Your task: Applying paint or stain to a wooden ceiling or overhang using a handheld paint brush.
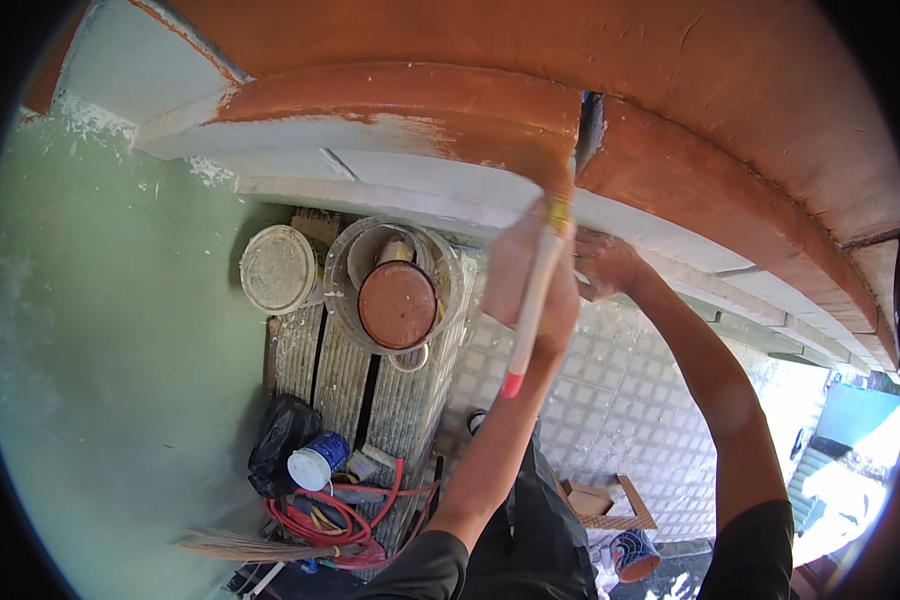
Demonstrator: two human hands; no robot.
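Fingers of the left hand (518, 280) are wrapped around the handle of a paintbrush (537, 300), though the grip is blurred. Those of the right hand (612, 266) are bent and set against the pale underside of a curved moulding (400, 90); whether anything is held by them cannot be told. The moulding is coated rust-orange above, with a streaky edge left over white lower down, and is split by a narrow dark gap, beside which the bristles are placed. The room is bounded at left by a green wall (100, 310) and floored with patterned tiles (620, 390); at lower right it is flooded with daylight. Alongside the wall, a clear bucket (333, 290) and a lidded pail (276, 268) are carried by a plank bench (342, 380). The brush's long axis is tilted slightly rightward from upright, its bristles pointed away from the wearer, its red-tipped end toward them.
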